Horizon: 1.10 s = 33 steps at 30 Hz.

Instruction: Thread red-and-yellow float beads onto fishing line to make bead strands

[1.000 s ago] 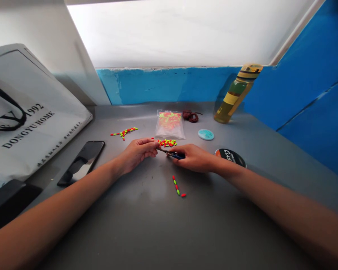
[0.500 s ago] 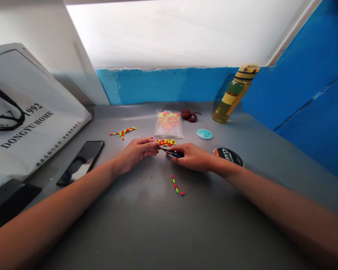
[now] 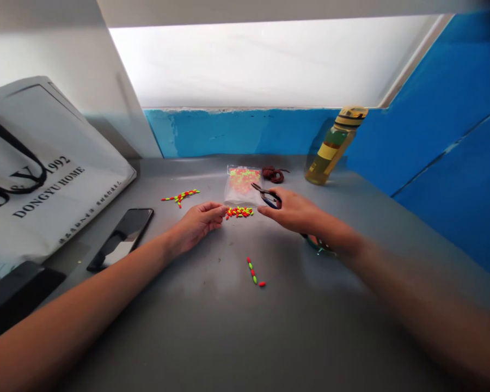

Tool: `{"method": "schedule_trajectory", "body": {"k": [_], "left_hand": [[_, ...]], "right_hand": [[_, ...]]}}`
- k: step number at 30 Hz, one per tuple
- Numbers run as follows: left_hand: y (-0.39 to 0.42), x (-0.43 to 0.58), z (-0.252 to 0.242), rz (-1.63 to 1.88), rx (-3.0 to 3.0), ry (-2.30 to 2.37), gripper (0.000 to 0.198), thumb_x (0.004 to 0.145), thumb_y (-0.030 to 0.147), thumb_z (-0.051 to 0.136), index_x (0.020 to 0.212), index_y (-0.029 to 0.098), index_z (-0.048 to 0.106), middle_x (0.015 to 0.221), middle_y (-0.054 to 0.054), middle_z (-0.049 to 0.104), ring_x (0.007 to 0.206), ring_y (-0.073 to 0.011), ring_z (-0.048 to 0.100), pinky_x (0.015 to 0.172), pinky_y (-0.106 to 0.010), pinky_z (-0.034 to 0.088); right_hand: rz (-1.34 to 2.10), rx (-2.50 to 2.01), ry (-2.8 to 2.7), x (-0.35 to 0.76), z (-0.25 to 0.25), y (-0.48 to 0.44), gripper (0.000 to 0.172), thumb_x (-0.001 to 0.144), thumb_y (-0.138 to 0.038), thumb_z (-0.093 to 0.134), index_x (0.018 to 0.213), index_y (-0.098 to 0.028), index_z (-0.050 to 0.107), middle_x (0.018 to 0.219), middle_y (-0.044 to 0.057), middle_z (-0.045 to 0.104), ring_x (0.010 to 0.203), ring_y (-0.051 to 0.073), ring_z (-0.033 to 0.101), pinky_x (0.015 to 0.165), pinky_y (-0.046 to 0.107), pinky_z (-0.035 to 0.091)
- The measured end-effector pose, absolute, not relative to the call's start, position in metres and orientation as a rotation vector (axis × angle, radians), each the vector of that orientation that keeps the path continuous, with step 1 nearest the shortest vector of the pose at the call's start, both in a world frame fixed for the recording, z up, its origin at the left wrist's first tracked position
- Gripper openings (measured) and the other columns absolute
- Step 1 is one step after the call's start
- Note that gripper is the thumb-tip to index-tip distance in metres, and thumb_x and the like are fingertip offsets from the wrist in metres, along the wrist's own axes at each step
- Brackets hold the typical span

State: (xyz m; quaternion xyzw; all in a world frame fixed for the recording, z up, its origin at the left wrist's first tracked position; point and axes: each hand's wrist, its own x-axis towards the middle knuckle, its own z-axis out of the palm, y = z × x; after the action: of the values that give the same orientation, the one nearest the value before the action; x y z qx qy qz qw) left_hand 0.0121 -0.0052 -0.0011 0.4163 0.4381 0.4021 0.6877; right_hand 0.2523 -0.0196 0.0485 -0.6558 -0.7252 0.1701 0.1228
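My right hand is closed on a small pair of pliers with dark jaws and dark blue handles, held above the table and pointing left. My left hand is in a pinch, its fingertips beside the pile of red and yellow-green beads; whatever lies between them is too small to make out. Behind the pile lies a clear bag of beads. Nearer to me runs a short row of alternating beads, with a single red bead by its near end.
A branching bead string lies to the left, near a phone and a large white bag. Brown cord and a bottle stand at the back right. A round object is partly under my right forearm.
My right hand has lifted the pliers away from my left fingertips, up and to the right, covering the blue disc. My left hand stays nearly in place. The view has tilted slightly upward.
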Motion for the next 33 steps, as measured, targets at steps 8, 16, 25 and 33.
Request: {"method": "schedule_trajectory", "body": {"k": [8,16,25,33], "left_hand": [[-0.007,0.015,-0.002,1.031,0.906,0.964,0.022,0.076,0.025,0.08,0.088,0.013,0.067,0.077,-0.001,0.064,0.063,-0.0067,0.058,0.058,-0.018,0.045],[-0.005,0.016,0.003,1.316,1.19,1.079,0.024,0.075,0.034,0.077,0.085,0.014,0.068,0.08,-0.002,0.066,0.062,-0.009,0.059,0.052,-0.02,0.041],[-0.021,0.025,0.016,1.168,1.281,0.909,0.021,0.077,0.034,0.076,0.084,0.015,0.07,0.075,-0.002,0.068,0.058,-0.0081,0.054,0.053,-0.021,0.04],[-0.032,0.03,0.029,1.054,1.228,0.814,0.022,0.079,0.034,0.076,0.089,0.015,0.071,0.075,-0.003,0.069,0.058,-0.0086,0.055,0.05,-0.021,0.039]], "right_hand": [[1.287,-1.527,-2.057,0.198,0.035,-0.078,0.099,0.074,-0.06,0.073,0.152,-0.012,0.035,0.112,0.016,0.064,0.095,0.029,0.063,0.078,0.04,0.05],[1.77,-1.423,-1.748,0.19,0.033,-0.087,0.098,0.089,-0.053,0.061,0.16,-0.016,0.005,0.096,0.009,0.063,0.061,0.017,0.059,0.045,0.029,0.048],[0.768,-1.375,-1.916,0.21,0.027,-0.053,0.066,0.085,-0.047,0.069,0.14,-0.015,0.051,0.127,0.017,0.064,0.114,0.029,0.06,0.092,0.041,0.048],[1.275,-0.982,-1.88,0.21,0.009,-0.035,0.039,0.086,-0.026,0.065,0.123,-0.012,0.061,0.083,0.003,0.069,0.078,0.016,0.064,0.079,0.033,0.049]]}}
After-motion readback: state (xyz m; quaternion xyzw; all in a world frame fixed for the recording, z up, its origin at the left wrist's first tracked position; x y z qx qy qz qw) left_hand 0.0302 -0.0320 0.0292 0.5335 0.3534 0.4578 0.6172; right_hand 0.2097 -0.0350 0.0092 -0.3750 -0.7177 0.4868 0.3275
